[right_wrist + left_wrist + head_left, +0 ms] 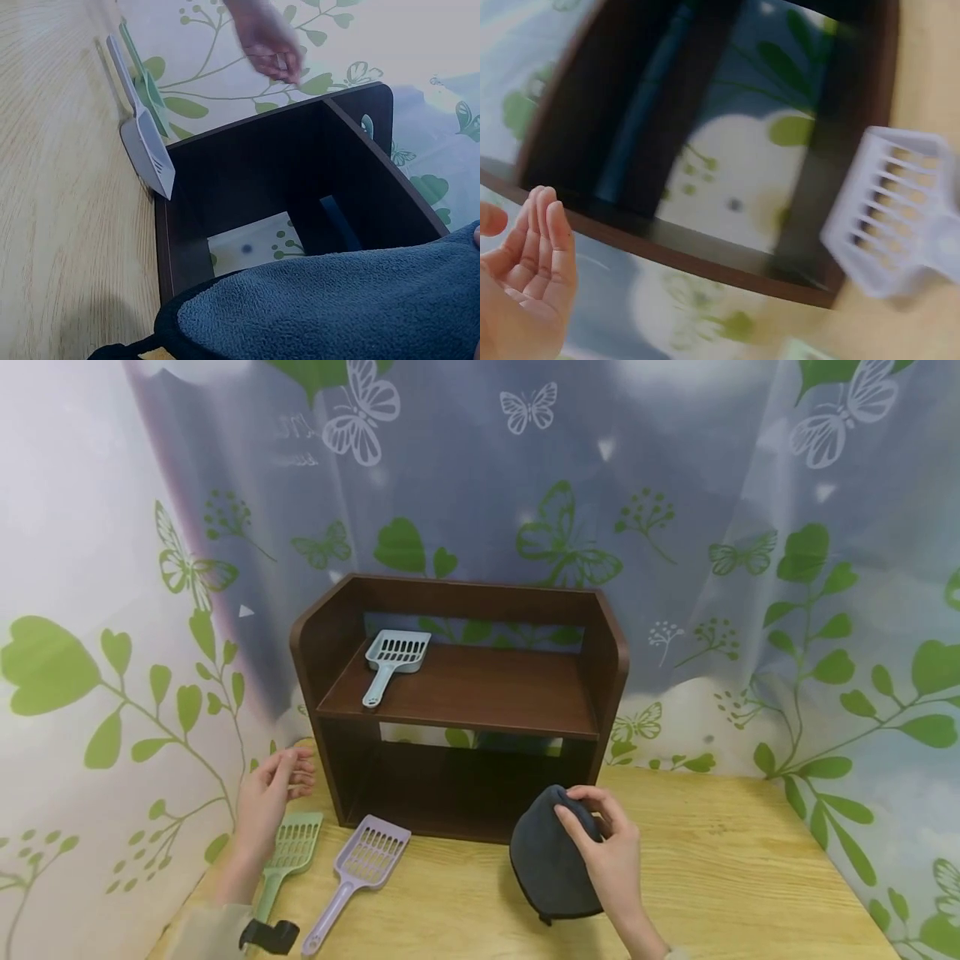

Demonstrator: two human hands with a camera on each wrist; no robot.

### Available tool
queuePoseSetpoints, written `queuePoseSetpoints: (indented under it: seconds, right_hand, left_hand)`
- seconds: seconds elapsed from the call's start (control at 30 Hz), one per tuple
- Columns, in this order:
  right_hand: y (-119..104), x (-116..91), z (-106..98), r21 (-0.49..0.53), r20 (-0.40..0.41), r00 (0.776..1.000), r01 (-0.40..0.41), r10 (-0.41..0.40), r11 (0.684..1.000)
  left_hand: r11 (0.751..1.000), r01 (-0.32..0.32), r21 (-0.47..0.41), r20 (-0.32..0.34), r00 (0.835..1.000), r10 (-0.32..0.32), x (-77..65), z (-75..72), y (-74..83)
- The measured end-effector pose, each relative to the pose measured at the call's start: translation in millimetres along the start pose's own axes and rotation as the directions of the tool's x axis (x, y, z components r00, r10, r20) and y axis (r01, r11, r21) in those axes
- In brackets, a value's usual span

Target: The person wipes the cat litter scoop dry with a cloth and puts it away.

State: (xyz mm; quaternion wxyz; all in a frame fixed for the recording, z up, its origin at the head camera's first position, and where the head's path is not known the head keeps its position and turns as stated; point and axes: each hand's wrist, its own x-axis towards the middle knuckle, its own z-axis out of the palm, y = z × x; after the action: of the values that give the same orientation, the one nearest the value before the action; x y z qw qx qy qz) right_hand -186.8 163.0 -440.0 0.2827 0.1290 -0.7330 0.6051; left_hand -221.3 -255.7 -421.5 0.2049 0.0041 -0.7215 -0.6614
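My right hand (615, 852) pinches the top of a dark blue-grey cleaning cloth (551, 872) with black edging and a small loop at its lower end. The cloth hangs in front of the lower right opening of a dark brown two-tier shelf (487, 689); its plush face (322, 300) fills the bottom of the right wrist view. To the left of the shelf, my left hand (266, 797) is raised with nothing in it, fingers loosely bent, over a green litter scoop (271, 893). A purple litter scoop (335, 910) lies beside the green one, near the shelf's front left corner.
On the upper shelf, at the left, lies a light blue litter scoop (381, 681). The shelf stands on a wooden tabletop (720, 860) against a curtain (465, 468) printed with leaves and butterflies. A similar sheet (67, 552) closes off the left side.
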Motion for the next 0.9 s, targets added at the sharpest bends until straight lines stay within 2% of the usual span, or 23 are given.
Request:
queuePoseSetpoints:
  seconds: [0.17, 0.33, 0.43, 0.57, 0.8, 0.9]
  right_hand:
    - [0, 0, 1, 0.016, -0.004, 1.0, -0.004, 0.004, 1.0]
    - [0, 0, 2, 0.028, -0.019, 1.0, -0.001, 0.002, 1.0]
    - [1, 0, 3, 0.033, -0.029, 1.0, -0.009, 0.009, 0.999]
    - [1, -2, 3, 0.023, -0.033, 0.999, -0.026, 0.026, 0.999]
    - [2, -3, 3, 0.014, -0.029, 0.999, -0.017, 0.018, 1.0]
    - [2, -3, 3, 0.003, -0.022, 1.0, -0.02, 0.02, 1.0]
  left_hand:
    - [0.992, 0.079, 0.101, 0.026, 0.996, -0.083, -19.1, -1.8, -33.6]
    - [0.977, 0.138, 0.163, 0.062, 0.987, -0.15, -35.5, -2.7, -53.9]
    - [0.951, 0.178, 0.251, 0.09, 0.974, -0.206, -43.0, -3.9, -62.3]
    - [0.902, 0.186, 0.388, 0.105, 0.964, -0.244, -53.2, -6.7, -72.3]
    - [0.83, 0.207, 0.517, 0.157, 0.931, -0.331, -72.6, -8.3, -80.9]
    - [0.814, 0.207, 0.542, 0.196, 0.911, -0.362, -77.2, -7.9, -83.7]
